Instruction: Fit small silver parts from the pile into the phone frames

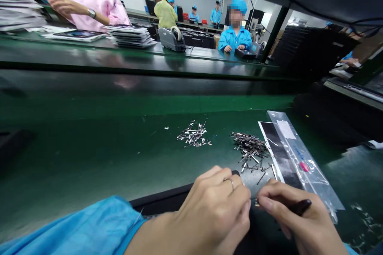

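Observation:
My left hand is curled near the bench's front edge, fingertips pinched on a tiny metal piece. My right hand meets it from the right and holds a thin dark tool whose tip touches the same piece. Under both hands lies a black tray. Just beyond them sit two piles of small metal parts: a lighter pile at centre and a darker pile to its right. A black strip and a clear plastic bag lie at the right.
The green mat covers the bench. A raised dark shelf runs across behind it, with stacked sheets and a tape dispenser beyond. A person in pink and a person in blue work opposite. Black trays are stacked at right.

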### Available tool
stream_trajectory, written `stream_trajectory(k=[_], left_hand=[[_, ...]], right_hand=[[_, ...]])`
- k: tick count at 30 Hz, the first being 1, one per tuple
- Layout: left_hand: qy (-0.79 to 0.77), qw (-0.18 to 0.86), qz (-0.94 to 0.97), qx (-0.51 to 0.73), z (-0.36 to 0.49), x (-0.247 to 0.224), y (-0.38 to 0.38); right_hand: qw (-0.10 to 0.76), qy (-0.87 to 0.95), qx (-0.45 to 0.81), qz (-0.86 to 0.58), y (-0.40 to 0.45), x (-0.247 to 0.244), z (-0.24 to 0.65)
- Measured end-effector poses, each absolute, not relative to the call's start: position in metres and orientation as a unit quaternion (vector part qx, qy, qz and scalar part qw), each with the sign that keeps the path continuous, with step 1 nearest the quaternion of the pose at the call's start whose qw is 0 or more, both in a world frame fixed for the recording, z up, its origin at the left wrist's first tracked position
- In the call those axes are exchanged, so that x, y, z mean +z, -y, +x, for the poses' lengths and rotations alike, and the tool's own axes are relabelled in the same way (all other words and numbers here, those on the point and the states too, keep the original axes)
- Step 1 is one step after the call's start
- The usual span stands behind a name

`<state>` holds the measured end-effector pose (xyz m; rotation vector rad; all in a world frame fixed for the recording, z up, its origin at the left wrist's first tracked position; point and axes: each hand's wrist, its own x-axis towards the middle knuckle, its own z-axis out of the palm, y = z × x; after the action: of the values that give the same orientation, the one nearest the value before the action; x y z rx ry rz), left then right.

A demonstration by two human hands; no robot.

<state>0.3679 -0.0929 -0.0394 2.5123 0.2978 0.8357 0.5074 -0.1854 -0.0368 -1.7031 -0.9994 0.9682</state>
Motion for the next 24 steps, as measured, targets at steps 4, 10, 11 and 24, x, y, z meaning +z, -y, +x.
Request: stream_trajectory(k=[4, 10, 11, 24], left_hand=[[-0.055, 0.081, 0.9, 0.425, 0.358, -0.044, 0.09], [-0.059, 0.12, 0.885, 0.446, 0.334, -0.042, 0.086], [-0.085, 0.188, 0.883, 0.421, 0.327, -0.038, 0.084], [-0.328, 0.454, 0.815, 0.149, 0.284, -0.035, 0.06]], right_hand=[[0.424, 0.399, 0.474, -0.661, 0.18, -0.032, 0.499], [0.405, 0.451, 0.452, -0.655, 0.172, -0.028, 0.481], [0.404, 0.475, 0.435, -0.65, 0.171, -0.026, 0.477], [0.174, 0.822, -0.177, -0.512, 0.184, -0.056, 0.439]])
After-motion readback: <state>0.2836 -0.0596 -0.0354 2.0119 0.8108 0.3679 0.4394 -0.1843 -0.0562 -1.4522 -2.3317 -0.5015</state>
